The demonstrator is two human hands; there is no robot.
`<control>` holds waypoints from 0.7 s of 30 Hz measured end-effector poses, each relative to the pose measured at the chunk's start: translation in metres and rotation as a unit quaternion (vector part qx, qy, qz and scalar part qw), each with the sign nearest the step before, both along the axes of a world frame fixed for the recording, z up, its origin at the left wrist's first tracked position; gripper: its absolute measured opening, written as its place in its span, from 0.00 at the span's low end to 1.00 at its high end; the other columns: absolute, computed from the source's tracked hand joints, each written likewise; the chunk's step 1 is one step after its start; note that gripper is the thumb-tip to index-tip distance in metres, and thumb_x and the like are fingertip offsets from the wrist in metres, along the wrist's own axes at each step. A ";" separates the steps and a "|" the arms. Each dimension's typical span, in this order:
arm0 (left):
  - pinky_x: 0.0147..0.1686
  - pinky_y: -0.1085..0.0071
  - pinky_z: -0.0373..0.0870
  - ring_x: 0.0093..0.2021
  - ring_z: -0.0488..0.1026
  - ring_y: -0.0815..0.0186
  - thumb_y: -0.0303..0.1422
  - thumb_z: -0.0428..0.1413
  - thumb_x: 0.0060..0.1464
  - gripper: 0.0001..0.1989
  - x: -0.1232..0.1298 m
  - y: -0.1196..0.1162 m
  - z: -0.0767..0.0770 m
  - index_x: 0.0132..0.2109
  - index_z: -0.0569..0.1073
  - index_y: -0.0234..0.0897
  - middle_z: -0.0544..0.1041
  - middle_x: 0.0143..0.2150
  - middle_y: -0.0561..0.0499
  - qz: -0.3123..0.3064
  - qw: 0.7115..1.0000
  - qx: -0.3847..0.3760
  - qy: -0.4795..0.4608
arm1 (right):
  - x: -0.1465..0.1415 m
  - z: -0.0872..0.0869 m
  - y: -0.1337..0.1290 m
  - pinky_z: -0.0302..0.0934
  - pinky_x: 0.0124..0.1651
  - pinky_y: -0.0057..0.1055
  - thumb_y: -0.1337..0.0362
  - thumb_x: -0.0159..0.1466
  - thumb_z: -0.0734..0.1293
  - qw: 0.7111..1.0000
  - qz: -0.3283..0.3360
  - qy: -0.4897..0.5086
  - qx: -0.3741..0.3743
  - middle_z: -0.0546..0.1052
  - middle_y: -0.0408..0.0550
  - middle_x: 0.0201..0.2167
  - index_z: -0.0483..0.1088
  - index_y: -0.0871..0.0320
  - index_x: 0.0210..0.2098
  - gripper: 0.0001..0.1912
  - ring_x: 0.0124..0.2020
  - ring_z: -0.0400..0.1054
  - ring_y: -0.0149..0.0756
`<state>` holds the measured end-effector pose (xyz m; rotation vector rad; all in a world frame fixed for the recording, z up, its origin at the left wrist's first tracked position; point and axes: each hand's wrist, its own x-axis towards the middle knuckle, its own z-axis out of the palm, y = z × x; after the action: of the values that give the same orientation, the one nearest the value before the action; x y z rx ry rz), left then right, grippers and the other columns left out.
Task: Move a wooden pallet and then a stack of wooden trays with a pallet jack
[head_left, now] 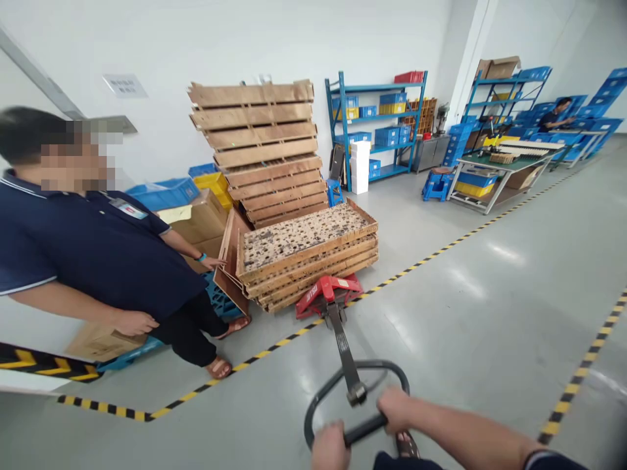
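Observation:
Both my hands grip the dark loop handle [365, 429] of a red pallet jack [329, 290] at the bottom of the head view. My left hand [331, 446] is wrapped round the left end of the crossbar, and my right hand [394, 408] round its right end. From the handle a dark shaft [345, 349] slopes away to the jack's red body. Just beyond that body lies a low stack of shallow wooden trays [311, 236], the top one with a speckled, perforated surface. The jack's forks are hidden.
At left stands a co-worker [98, 248], one hand near a leaning wooden board [232, 261]. Behind the trays rises a tall wooden stack [274, 147]. Blue shelves [377, 124] and a workbench [509, 156] stand farther off. Yellow-black tape [416, 264] crosses the grey floor.

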<state>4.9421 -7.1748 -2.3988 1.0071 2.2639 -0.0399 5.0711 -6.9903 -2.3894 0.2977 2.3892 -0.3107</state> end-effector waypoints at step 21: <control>0.43 0.61 0.71 0.46 0.79 0.51 0.31 0.51 0.55 0.12 -0.055 0.043 0.076 0.40 0.79 0.38 0.83 0.42 0.42 -0.018 0.993 0.060 0.099 | -0.069 0.088 0.038 0.71 0.45 0.42 0.54 0.59 0.68 0.990 -0.036 0.123 0.056 0.81 0.59 0.39 0.80 0.60 0.41 0.18 0.43 0.77 0.53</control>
<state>4.8870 -7.1314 -2.3225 1.1514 2.4519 -0.0202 5.0017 -6.9526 -2.3015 0.4205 2.6488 -0.2584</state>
